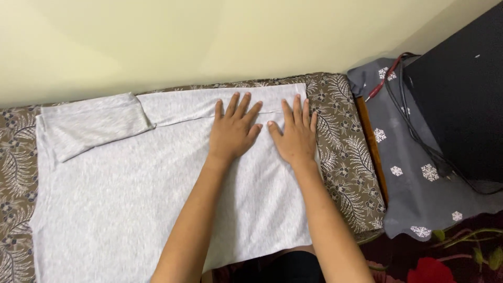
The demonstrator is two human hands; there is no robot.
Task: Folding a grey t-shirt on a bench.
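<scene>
A light grey shirt (131,199) lies spread flat on a brown bed sheet (348,152) with a pale leaf pattern. Its sleeve (89,126) is folded over onto the body at the upper left. My left hand (233,131) rests flat on the cloth near the far edge, fingers spread. My right hand (296,136) lies flat beside it, close to the shirt's right edge, thumbs nearly touching. Both palms press the fabric down and grip nothing.
A pale wall (209,36) runs along the far side of the bed. To the right, a grey cloth with white snowflakes (414,173) covers a surface bearing a black box (461,99) and black and red cables (403,99). A dark floral cloth (450,262) is at the lower right.
</scene>
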